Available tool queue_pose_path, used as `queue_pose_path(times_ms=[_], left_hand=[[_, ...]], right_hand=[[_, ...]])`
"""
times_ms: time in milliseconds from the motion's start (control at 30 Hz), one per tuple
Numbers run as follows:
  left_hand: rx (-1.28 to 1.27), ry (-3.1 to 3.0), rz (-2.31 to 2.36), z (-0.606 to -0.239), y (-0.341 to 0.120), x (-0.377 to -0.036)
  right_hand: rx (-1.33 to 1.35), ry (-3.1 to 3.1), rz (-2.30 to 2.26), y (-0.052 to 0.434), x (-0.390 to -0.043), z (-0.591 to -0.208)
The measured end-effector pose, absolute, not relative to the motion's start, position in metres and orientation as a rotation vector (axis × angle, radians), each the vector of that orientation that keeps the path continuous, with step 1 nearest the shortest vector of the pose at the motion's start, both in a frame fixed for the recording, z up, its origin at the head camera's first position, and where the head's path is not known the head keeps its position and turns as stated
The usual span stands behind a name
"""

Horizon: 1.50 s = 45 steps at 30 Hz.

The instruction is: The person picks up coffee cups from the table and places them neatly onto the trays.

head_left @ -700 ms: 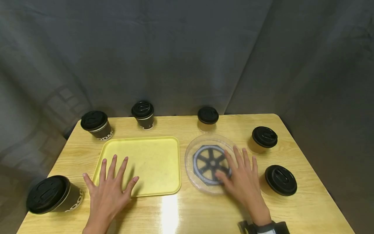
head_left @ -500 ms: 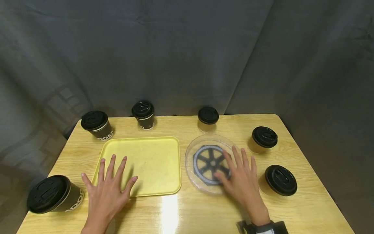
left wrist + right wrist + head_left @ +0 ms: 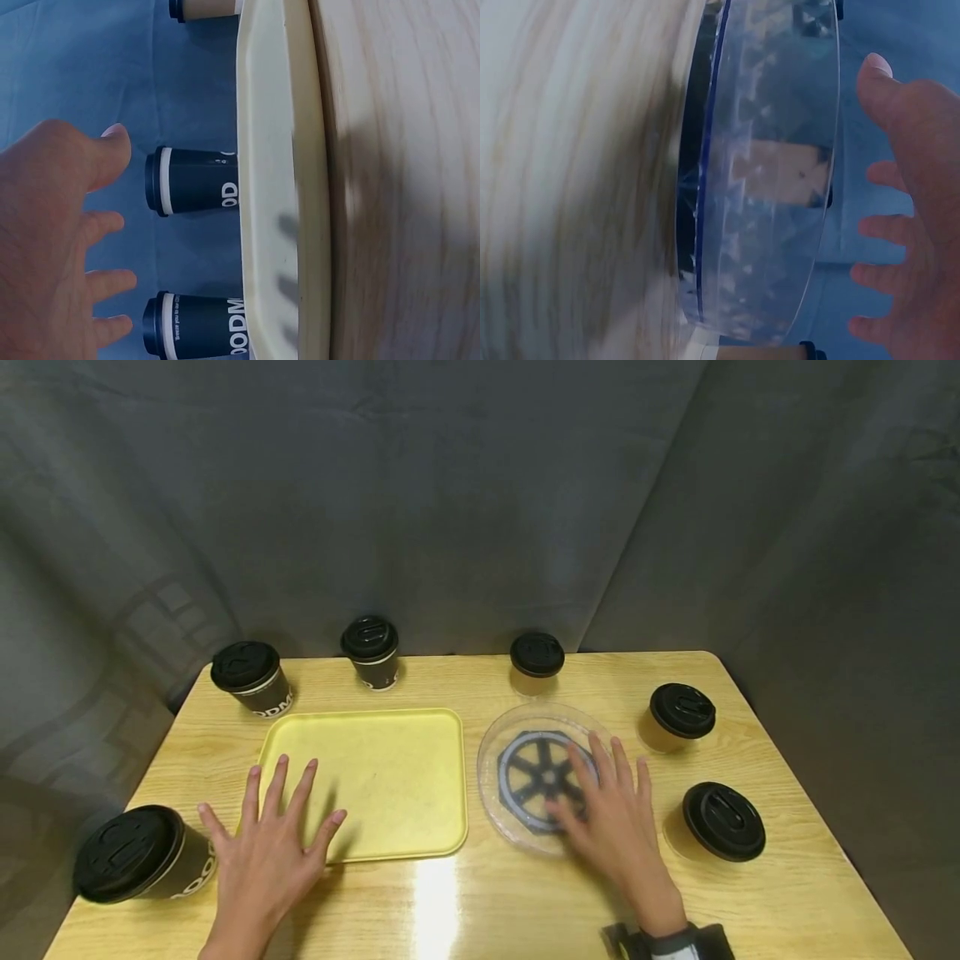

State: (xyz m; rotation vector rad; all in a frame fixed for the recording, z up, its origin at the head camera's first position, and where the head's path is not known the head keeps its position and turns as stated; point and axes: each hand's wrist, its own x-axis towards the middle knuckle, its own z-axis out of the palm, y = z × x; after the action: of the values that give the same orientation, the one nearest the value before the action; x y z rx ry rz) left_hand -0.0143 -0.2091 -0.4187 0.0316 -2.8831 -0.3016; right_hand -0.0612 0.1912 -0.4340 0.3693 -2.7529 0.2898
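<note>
My left hand (image 3: 266,852), fingers spread, hovers over the near left corner of a yellow tray (image 3: 438,785). A gap shows between that hand (image 3: 45,225) and the tray (image 3: 270,112) in the left wrist view. My right hand (image 3: 615,822) hangs with spread fingers over the right side of a round clear plastic container (image 3: 491,752). Inside or under the container is a dark spoked wheel shape (image 3: 543,747); I cannot tell which. In the right wrist view, my right hand (image 3: 930,225) is apart from the clear wall (image 3: 772,262). Neither hand holds anything.
Lidded paper cups stand around the table (image 3: 495,910). Dark lettered ones are at near left (image 3: 142,856), far left (image 3: 251,678) and back (image 3: 371,652). Tan ones are at the back (image 3: 536,664), right (image 3: 678,718) and near right (image 3: 720,822). A grey curtain (image 3: 450,510) hangs behind.
Both hands have drifted slightly to the left, fingers still spread. The tray, container and cups stay put on the table; the head view has shifted a little.
</note>
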Motion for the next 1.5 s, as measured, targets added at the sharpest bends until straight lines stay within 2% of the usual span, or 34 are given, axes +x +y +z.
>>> queue_pose_path(times_ms=[1500], left_hand=[[0.147,-2.855,-0.275,-0.399,-0.228,-0.007]], right_hand=[[0.529,-2.767,0.267,0.153,-0.054,-0.438]])
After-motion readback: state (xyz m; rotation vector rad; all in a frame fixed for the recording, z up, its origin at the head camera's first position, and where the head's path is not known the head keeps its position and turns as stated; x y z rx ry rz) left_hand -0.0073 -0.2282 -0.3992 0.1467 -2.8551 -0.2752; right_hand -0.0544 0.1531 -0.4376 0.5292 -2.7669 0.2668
